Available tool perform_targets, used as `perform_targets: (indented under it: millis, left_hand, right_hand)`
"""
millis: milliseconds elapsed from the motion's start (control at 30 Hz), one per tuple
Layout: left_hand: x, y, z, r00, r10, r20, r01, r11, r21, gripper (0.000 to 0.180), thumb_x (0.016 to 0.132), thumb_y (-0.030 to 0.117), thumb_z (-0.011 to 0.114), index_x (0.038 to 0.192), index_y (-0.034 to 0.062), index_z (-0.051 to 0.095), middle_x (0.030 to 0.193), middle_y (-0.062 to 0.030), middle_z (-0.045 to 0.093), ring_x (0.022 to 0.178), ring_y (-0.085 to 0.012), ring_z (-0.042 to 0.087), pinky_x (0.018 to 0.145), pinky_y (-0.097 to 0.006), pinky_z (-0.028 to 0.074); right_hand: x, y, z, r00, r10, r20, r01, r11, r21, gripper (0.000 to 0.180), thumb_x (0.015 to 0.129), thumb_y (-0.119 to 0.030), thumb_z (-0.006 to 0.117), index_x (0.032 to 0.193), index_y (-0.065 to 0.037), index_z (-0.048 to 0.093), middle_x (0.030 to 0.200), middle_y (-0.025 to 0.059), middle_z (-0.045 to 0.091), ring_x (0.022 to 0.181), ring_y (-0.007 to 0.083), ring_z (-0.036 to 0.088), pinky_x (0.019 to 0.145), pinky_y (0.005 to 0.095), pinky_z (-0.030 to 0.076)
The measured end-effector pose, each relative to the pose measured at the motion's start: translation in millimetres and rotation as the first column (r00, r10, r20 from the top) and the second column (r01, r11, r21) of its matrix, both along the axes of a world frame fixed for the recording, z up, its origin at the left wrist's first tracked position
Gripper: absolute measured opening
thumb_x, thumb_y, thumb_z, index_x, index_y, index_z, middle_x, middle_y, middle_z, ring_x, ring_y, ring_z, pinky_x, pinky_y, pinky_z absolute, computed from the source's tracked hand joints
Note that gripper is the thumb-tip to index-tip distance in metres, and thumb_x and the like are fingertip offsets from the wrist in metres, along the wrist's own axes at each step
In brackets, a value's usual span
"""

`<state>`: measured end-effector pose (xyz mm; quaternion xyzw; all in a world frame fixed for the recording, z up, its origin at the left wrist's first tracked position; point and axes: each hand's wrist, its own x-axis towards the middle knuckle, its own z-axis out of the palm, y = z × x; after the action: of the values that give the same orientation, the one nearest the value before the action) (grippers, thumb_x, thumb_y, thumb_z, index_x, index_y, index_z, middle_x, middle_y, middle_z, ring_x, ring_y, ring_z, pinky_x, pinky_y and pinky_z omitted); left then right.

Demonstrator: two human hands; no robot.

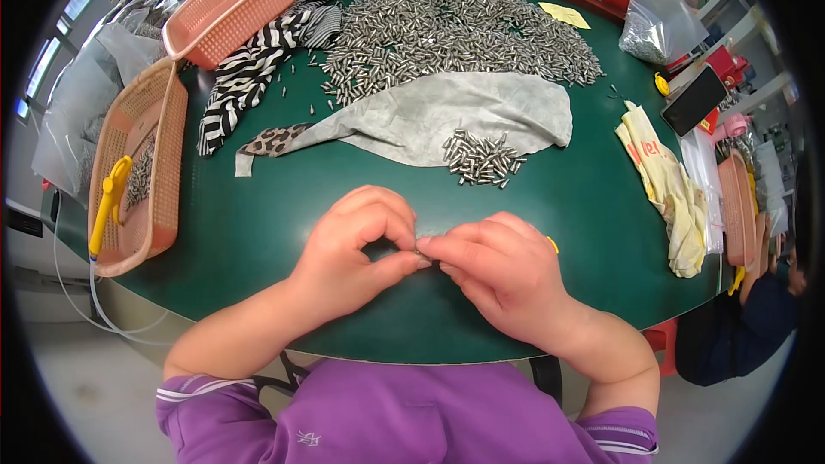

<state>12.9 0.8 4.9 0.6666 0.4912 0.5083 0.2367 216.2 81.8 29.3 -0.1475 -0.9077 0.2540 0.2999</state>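
Green table (pixel 258 232) under my hands, left hand (pixel 348 249) and right hand (pixel 498 271) pinching one small metal piece (pixel 423 247) between fingertips, pile of metal pieces (pixel 483 159) just beyond on grey cloth (pixel 447 112).

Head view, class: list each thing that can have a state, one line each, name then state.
left hand: fingertips pinched on a small metal piece
right hand: fingertips pinched on the same piece
small metal piece: held between both hands
grey cloth: spread flat, crumpled
far pink basket: tilted on edge
near pink basket: flat, holding metal pieces

Both hands' fingers (pixel 404 241) pinching one small metal pin (pixel 422 250) over green table (pixel 258 223)
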Motion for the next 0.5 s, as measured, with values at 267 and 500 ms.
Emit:
perform_targets:
  millis: [267, 500]
  left_hand:
    - [-0.4, 0.7, 7.6, 0.99, 0.028, -0.139, -0.02, 0.998, 0.063, 0.027, 0.066, -0.002, 0.082, 0.079, 0.0068, 0.061, 0.088, -0.0054, 0.064, 0.09, -0.0253, 0.064, 0.078, -0.036, 0.051]
    - [1.3, -0.4, 4.4, 0.992, 0.075, -0.1, -0.06, 0.988, 0.14, 0.028, 0.065, 0.0, 0.082, 0.079, 0.0092, 0.06, 0.085, -0.0037, 0.064, 0.086, -0.0247, 0.064, 0.076, -0.037, 0.048]
  right_hand:
    - [-1.0, -3.5, 2.3, 0.999, -0.04, 0.028, 0.042, 0.998, -0.042, 0.029, 0.082, -0.007, 0.07, 0.11, -0.015, 0.07, 0.084, 0.0027, 0.065, 0.075, 0.0231, 0.062, 0.066, 0.0358, 0.05]
    - [-1.9, 0.0, 0.2, 0.999, -0.003, -0.048, -0.009, 0.966, -0.258, 0.021, 0.086, -0.006, 0.068, 0.105, -0.012, 0.071, 0.088, 0.0036, 0.069, 0.077, 0.0238, 0.064, 0.067, 0.0349, 0.051]
